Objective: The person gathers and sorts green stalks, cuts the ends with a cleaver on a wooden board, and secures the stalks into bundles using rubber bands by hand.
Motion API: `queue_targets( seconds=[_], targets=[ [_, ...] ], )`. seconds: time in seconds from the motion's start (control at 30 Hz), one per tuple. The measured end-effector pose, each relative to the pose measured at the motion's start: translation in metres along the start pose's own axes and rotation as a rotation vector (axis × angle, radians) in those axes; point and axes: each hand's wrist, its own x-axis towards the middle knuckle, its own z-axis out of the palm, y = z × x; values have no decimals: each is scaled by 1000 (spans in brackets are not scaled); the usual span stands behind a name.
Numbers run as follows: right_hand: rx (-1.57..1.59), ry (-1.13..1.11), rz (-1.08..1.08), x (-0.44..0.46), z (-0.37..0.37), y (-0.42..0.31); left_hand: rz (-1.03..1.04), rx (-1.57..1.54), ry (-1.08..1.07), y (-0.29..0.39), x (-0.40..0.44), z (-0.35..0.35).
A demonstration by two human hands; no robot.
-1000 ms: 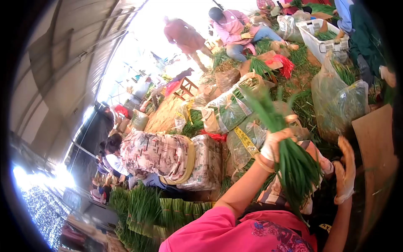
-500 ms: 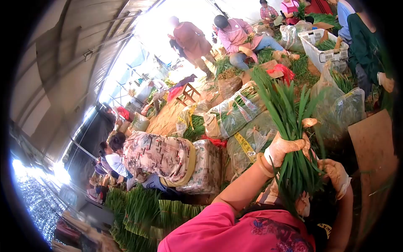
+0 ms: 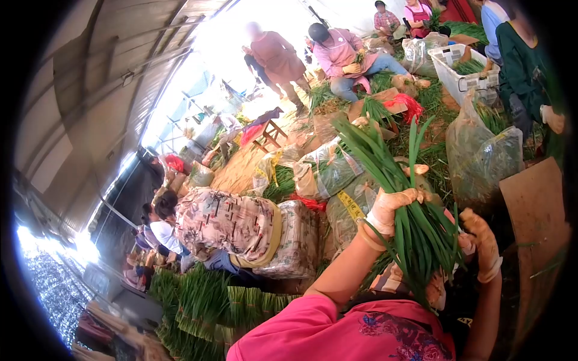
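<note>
My left hand [image 3: 394, 209], in a pale glove with a bangle at the wrist, is wrapped round a bunch of long green leafy stalks [image 3: 426, 240]. The stalks spread out above and below the grip. My right hand [image 3: 483, 240], also gloved, is at the right of the bunch with its fingers apart and nothing seen in it. A large clear bag of greens [image 3: 355, 201] with yellow tape lies beyond my left hand.
Bundled greens [image 3: 205, 301] lie at the lower left, beside a person in a patterned top [image 3: 226, 222]. A white crate [image 3: 460, 72], a plastic bag [image 3: 481, 156] and cardboard [image 3: 536, 210] are at the right. Beyond are a wooden stool [image 3: 270, 135] and several people.
The bunch swung upright, then tilted back to the left with my left hand. My right hand came in against its lower part and has moved off to the right.
</note>
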Motion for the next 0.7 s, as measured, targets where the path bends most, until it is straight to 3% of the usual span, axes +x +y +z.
queue_targets(
  seconds=[0.1,0.17,0.23,0.3,0.33,0.37,0.4,0.43,0.47,0.57,0.6,0.67,0.7],
  targets=[
    [229,-59,122,7,2,4,20,-11,69,0,0,-4],
    [-100,-221,-11,12,-8,45,106,24,139,-1,1,-15],
    [-435,-330,-85,-6,-29,99,203,396,235,8,3,-33],
    [-571,-410,63,-40,-45,136,213,284,421,14,6,-49],
    [-431,-372,228,-55,-45,131,232,279,341,16,8,-78],
    [-290,-308,383,-70,-44,127,214,-17,330,18,11,-87],
    [-49,-174,524,-81,-33,108,255,47,358,21,12,-111],
    [-73,-86,379,-90,-26,85,293,141,360,24,12,-114],
    [-352,-201,310,-93,-56,103,343,242,355,28,14,-116],
    [368,492,32,-126,-103,141,346,281,374,43,19,-130],
    [458,437,69,-120,-116,108,337,252,465,46,23,-111],
    [191,619,-10,-126,-143,101,337,241,447,57,30,-122],
    [-24,611,109,-123,-139,92,303,203,385,62,32,-115]
  ],
)
